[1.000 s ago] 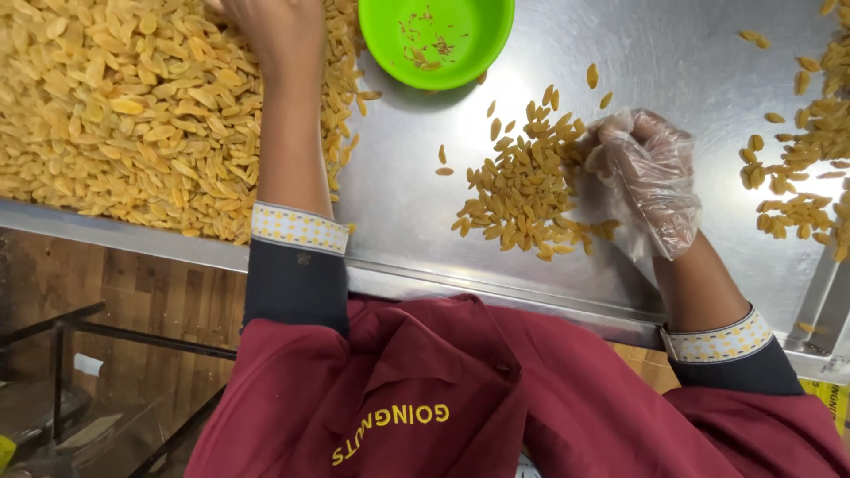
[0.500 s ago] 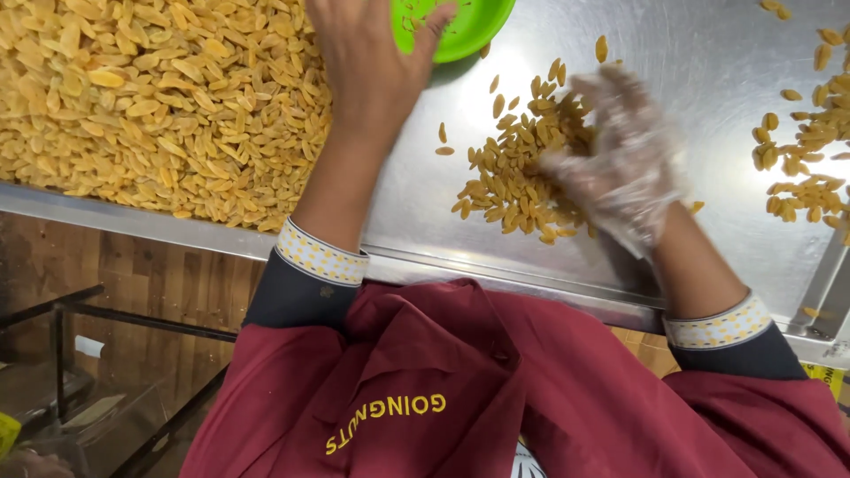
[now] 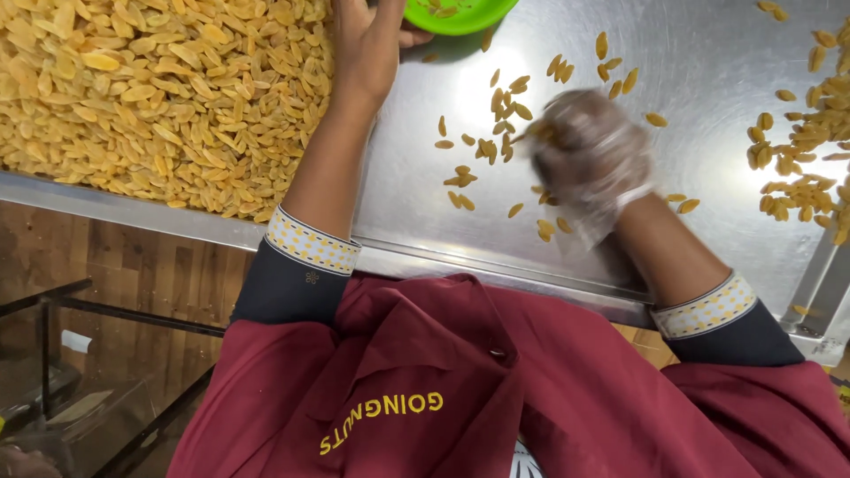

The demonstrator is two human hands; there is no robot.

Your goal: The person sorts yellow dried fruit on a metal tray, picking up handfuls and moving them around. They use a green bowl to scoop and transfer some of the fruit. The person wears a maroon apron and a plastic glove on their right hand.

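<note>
My left hand (image 3: 372, 44) reaches to the top edge of the view and grips the rim of a green bowl (image 3: 456, 13) that has a few raisins in it. My right hand (image 3: 589, 155), in a clear plastic glove, is motion-blurred above the steel table (image 3: 708, 71). Its fingers are bunched, and raisins show at the fingertips. Loose golden raisins (image 3: 505, 106) lie scattered on the steel just left of and around that hand.
A large heap of golden raisins (image 3: 150, 97) covers the table's left part, right beside my left forearm. A smaller pile of raisins (image 3: 806, 168) lies at the right by a raised metal edge (image 3: 823, 274). The table's front rim runs along my chest.
The green bowl shifted left to the top edge with my left hand on it. The dense raisin pile under my right hand thinned to a scatter as that hand gathered inward.
</note>
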